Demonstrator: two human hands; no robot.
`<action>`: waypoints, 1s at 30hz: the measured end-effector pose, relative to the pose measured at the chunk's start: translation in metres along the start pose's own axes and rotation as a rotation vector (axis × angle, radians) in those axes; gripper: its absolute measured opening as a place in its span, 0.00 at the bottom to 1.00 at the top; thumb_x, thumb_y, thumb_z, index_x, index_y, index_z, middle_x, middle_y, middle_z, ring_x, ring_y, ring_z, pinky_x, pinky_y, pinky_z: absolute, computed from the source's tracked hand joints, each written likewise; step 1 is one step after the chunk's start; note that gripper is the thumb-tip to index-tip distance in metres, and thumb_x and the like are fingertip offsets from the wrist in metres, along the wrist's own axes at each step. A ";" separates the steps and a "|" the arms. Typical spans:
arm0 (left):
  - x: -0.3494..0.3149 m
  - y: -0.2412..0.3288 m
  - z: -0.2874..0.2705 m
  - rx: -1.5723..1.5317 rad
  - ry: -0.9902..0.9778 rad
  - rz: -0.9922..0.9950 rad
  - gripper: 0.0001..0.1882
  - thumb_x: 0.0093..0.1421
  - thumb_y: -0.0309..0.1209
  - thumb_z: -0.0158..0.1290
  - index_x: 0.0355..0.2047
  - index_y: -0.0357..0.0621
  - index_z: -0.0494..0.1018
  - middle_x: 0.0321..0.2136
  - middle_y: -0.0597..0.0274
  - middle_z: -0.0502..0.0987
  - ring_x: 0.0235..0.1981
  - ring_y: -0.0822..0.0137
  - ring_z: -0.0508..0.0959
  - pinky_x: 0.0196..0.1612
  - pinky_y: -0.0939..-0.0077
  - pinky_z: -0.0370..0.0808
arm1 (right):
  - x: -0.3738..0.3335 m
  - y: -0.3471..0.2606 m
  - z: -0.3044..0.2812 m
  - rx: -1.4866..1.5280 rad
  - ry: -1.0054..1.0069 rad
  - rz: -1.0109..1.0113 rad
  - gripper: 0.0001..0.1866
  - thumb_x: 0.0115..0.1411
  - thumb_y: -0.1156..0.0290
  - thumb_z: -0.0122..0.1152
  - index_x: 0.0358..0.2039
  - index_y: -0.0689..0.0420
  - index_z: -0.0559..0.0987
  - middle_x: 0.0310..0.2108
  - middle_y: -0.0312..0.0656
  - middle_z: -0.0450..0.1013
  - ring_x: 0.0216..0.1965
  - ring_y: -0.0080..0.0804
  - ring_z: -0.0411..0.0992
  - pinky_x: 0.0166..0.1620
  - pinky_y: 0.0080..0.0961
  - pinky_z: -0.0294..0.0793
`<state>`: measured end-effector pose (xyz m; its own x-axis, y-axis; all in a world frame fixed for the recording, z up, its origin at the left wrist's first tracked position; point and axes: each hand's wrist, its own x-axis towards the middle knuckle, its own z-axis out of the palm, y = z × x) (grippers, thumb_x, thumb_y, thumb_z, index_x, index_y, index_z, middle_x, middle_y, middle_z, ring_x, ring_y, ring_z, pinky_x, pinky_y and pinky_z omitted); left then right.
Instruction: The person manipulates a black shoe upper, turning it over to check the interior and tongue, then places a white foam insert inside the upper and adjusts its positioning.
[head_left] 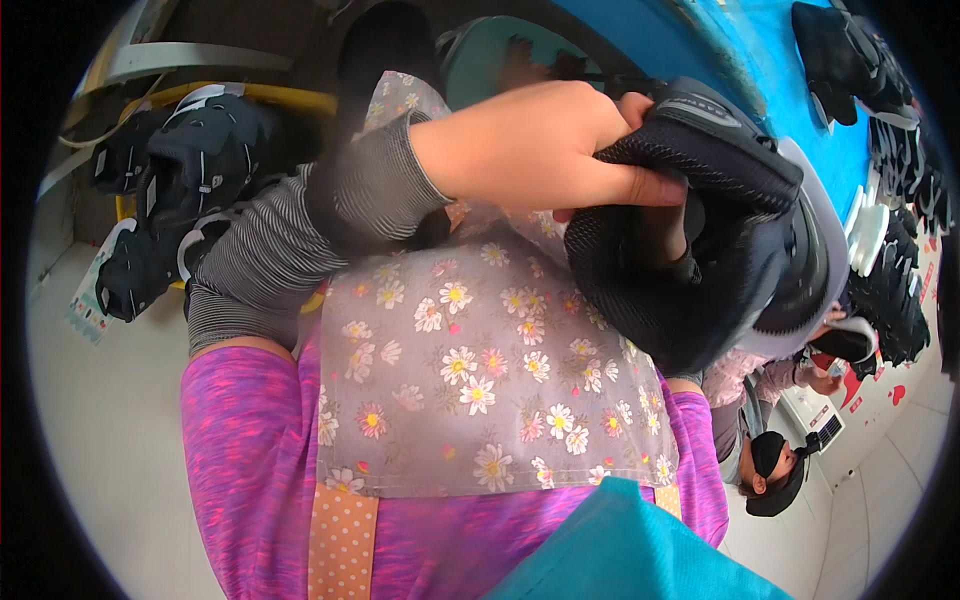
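Observation:
A black mesh shoe [690, 270] with a pale grey sole is held up at the right, above my lap, its opening turned toward me. My left hand [570, 145] reaches across from the left, closed on the shoe's collar, thumb inside the edge and fingers over the outside. Within the opening a finger of my right hand [676, 238] shows against the dark lining. The rest of that hand and its forearm are hidden behind the shoe. Below lies my grey floral apron [480, 370].
At the left, a yellow-rimmed basket [290, 97] holds several black shoes [200, 160]. A blue work surface [800, 150] runs along the upper right, with black shoes [855, 60] on it and more beyond. A co-worker [770, 460] at the lower right handles another shoe [846, 340].

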<state>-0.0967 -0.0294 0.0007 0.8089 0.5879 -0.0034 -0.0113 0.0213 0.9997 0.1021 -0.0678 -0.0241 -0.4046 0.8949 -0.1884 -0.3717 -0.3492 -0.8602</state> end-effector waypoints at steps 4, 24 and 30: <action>0.001 0.007 -0.001 0.253 0.017 -0.008 0.16 0.64 0.37 0.59 0.42 0.35 0.78 0.24 0.47 0.76 0.20 0.62 0.74 0.28 0.71 0.72 | -0.002 -0.001 0.000 -0.008 0.015 0.002 0.18 0.61 0.63 0.66 0.42 0.54 0.67 0.32 0.36 0.69 0.34 0.27 0.69 0.38 0.23 0.70; 0.013 0.007 0.006 0.009 -0.025 -0.095 0.18 0.62 0.41 0.61 0.43 0.37 0.79 0.32 0.55 0.81 0.35 0.68 0.77 0.43 0.73 0.73 | -0.010 -0.032 0.005 -0.019 -0.046 -0.085 0.16 0.61 0.62 0.66 0.37 0.53 0.66 0.30 0.37 0.66 0.33 0.32 0.69 0.38 0.30 0.73; 0.018 -0.044 0.013 0.096 0.153 -0.080 0.31 0.54 0.58 0.63 0.24 0.35 0.79 0.16 0.59 0.74 0.19 0.70 0.73 0.26 0.72 0.70 | -0.004 -0.072 -0.006 -0.227 0.049 -0.295 0.17 0.60 0.63 0.67 0.38 0.54 0.67 0.31 0.38 0.67 0.35 0.33 0.70 0.40 0.31 0.74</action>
<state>-0.0736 -0.0301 -0.0434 0.7059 0.7039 -0.0788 0.1111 -0.0002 0.9938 0.1355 -0.0442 0.0354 -0.2655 0.9619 0.0653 -0.2695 -0.0090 -0.9629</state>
